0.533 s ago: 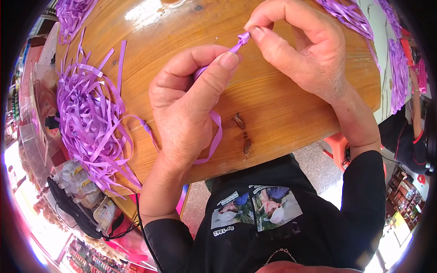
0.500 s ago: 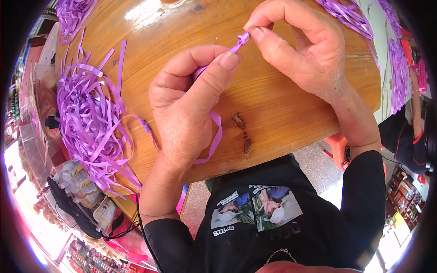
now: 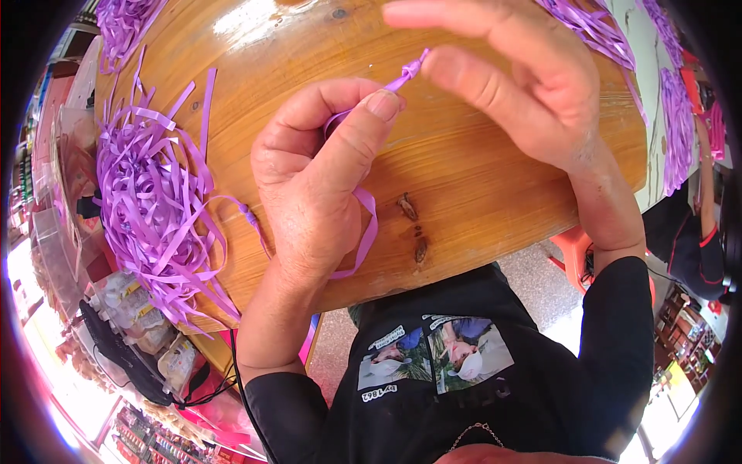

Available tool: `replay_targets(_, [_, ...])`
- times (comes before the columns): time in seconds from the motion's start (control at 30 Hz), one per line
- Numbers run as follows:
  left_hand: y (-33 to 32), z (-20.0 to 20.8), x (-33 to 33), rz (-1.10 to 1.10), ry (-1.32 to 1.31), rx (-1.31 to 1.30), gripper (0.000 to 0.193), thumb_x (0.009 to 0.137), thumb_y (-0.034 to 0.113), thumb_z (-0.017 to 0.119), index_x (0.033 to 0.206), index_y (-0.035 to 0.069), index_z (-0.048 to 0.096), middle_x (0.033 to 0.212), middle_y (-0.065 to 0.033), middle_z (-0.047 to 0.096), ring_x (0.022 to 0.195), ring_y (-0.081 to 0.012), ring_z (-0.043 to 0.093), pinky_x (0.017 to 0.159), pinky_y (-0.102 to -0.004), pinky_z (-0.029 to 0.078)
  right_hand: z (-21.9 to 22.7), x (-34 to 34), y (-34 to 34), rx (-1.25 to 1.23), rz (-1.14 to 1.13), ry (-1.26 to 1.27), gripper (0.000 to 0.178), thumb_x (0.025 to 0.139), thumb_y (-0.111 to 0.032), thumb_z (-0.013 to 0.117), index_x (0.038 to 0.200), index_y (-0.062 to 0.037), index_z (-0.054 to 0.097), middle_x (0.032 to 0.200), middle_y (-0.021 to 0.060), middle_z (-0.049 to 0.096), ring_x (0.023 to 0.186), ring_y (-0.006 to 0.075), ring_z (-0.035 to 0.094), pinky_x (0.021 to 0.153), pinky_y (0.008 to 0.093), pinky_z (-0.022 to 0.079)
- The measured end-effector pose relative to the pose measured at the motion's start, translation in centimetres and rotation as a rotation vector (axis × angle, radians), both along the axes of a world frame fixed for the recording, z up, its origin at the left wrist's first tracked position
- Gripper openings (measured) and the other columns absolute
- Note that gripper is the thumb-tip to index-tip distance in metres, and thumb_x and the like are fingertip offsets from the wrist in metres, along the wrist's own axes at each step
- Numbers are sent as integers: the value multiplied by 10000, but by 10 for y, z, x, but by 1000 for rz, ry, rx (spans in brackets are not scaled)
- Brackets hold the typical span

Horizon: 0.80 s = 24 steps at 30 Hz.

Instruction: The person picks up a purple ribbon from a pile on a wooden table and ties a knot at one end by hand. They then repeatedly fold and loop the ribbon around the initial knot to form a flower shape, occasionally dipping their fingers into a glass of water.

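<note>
Between the thumb and forefinger of my left hand [image 3: 313, 170] is a narrow purple ribbon [image 3: 367, 236]. Its knotted end [image 3: 412, 69] sticks out past the fingertips, and the rest hangs in a loop below the palm. My right hand [image 3: 533, 85] is just right of the knot, slightly blurred, with thumb and fingers spread and nothing between them. A large tangled heap of purple ribbons [image 3: 151, 201] lies left of my left hand, and one knotted strand trails from it toward my wrist.
The wooden table [image 3: 479, 201] has its near edge in front of my body. More purple ribbons [image 3: 591, 31] lie at the far right, beside a white surface with further bunches. Bagged goods [image 3: 135, 309] stand off the left edge. An orange stool [image 3: 572, 259] is below right, near another person's arm.
My right thumb and fingers have let go of the knot's tip and spread apart, the hand shifting slightly right. My left hand keeps its pinch, almost still.
</note>
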<state>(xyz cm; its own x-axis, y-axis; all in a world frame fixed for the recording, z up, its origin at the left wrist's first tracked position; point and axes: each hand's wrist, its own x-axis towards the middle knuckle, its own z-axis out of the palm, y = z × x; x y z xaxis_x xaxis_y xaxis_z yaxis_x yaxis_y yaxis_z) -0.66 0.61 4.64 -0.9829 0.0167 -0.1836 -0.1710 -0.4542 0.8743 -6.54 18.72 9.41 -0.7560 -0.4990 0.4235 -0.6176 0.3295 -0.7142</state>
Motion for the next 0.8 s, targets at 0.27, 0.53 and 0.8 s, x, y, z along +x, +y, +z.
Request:
replay_targets(0.27, [-3, 1, -1, -46, 10, -109, 87, 809, -14, 634, 896, -21, 633, 793, -1, 613, 716, -42, 520, 649, -171, 408, -22, -19, -1, -32, 254, 686, 171, 742, -62, 703, 907, -47, 659, 815, 56, 598, 751, 219, 555, 646, 308, 405])
replay_targets(0.53, [-7, 2, -8, 126, 34, -203, 86, 798, 42, 600, 848, -24, 621, 703, -28, 600, 447, -31, 314, 416, -191, 207, -1, -9, 7, 204, 73, 212, 129, 704, -32, 720, 806, -55, 644, 764, 55, 594, 711, 214, 555, 610, 299, 408])
replay_targets(0.8, [-11, -1, -10, 79, 4, -87, 52, 793, 15, 620, 837, -8, 632, 672, 18, 578, 470, 6, 322, 418, -169, 191, -1, -12, 11, 105, 24, 141, 259, 713, -68, 743, 955, -24, 660, 862, 93, 635, 764, 221, 590, 641, 285, 463])
